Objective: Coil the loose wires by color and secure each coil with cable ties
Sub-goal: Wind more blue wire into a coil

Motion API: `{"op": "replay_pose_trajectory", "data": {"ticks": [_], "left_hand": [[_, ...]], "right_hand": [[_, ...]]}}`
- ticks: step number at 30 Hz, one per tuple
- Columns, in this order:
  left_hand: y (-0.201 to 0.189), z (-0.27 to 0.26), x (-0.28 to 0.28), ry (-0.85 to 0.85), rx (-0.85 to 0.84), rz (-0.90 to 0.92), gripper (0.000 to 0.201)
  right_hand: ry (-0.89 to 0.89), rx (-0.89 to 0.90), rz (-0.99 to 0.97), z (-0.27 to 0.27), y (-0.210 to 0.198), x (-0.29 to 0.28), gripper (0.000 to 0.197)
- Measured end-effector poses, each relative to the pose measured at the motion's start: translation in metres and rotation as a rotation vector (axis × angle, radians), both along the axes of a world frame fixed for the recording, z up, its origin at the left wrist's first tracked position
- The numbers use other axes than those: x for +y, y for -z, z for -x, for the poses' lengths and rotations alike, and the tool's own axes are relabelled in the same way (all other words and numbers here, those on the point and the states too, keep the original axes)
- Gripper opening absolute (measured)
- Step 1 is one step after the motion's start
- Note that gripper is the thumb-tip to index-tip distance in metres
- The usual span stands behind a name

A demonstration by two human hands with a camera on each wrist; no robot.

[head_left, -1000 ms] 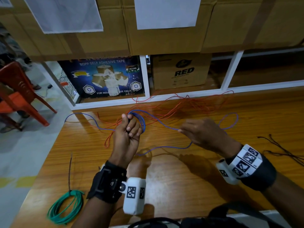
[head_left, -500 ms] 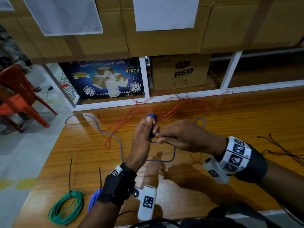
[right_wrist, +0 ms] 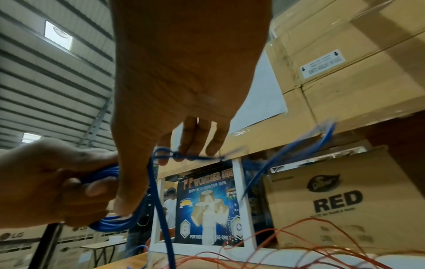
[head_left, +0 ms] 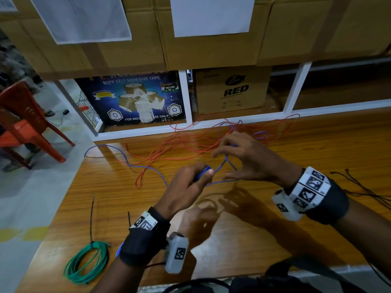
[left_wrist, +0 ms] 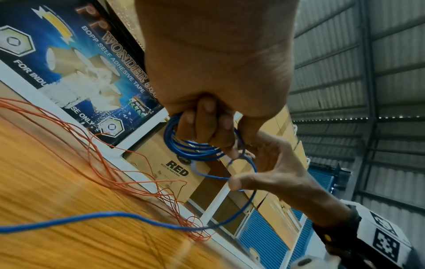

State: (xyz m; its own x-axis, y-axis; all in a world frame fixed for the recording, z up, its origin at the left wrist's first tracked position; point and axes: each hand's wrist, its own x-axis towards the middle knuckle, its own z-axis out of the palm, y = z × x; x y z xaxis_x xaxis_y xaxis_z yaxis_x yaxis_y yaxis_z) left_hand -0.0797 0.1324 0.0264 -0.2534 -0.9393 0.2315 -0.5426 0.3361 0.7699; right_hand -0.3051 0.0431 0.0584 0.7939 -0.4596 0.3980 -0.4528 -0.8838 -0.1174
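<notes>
My left hand (head_left: 188, 185) grips a small coil of blue wire (head_left: 202, 174) in its curled fingers, a little above the table; the left wrist view shows the coil (left_wrist: 188, 147) round those fingers. My right hand (head_left: 243, 157) hovers just right of it with thumb and fingers spread, and a loop of the blue wire (right_wrist: 161, 182) runs across its fingers (right_wrist: 195, 142) and round the thumb. The blue tail (head_left: 127, 161) trails left over the table. Loose orange-red wire (head_left: 179, 149) lies tangled behind the hands. A green coil (head_left: 88, 261), tied with a black cable tie, lies at front left.
Two black cable ties (head_left: 92, 216) (head_left: 129, 218) lie on the wooden table (head_left: 254, 240) near the green coil. Thin black wires (head_left: 370, 187) lie at the right edge. A white shelf with cardboard boxes (head_left: 232, 92) bounds the back. A red chair (head_left: 27, 123) stands at left.
My right hand has left the coil and moved right with its fingers spread, drawing out a loop of blue wire. My left hand has dropped lower, still holding the coil.
</notes>
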Motion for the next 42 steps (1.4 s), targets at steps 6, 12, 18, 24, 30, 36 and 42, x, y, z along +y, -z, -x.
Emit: {"op": "replay_pose_trajectory", "data": {"ticks": [6,12,18,24,30,36,42], "left_hand": [[0.012,-0.006,0.004,-0.018,-0.131,0.072,0.042],[0.032,-0.001,0.016,0.027,-0.172,0.083,0.03],[0.065,0.01,0.028,0.051,-0.295,0.108,0.028],[0.088,0.003,0.02,-0.001,-0.462,0.087,0.026],[0.097,-0.014,0.012,-0.166,-0.526,0.007,0.034],[0.098,-0.059,-0.015,-0.557,-0.389,-0.095,0.025],[0.083,-0.064,-0.023,-0.749,0.179,-0.079,0.032]], "right_hand": [[0.161,-0.233,-0.294,0.015,0.024,0.01,0.009],[0.349,-0.38,-1.037,-0.001,0.065,0.035,0.038],[0.427,-0.639,-1.347,-0.017,0.088,0.051,0.021],[0.496,-0.712,-1.237,-0.004,0.09,0.043,0.022],[0.623,-1.028,-1.259,0.027,0.096,0.02,0.023],[0.862,-1.383,-1.278,0.07,0.109,0.01,0.029],[0.972,-0.525,-0.875,0.079,0.141,0.022,0.04]]}}
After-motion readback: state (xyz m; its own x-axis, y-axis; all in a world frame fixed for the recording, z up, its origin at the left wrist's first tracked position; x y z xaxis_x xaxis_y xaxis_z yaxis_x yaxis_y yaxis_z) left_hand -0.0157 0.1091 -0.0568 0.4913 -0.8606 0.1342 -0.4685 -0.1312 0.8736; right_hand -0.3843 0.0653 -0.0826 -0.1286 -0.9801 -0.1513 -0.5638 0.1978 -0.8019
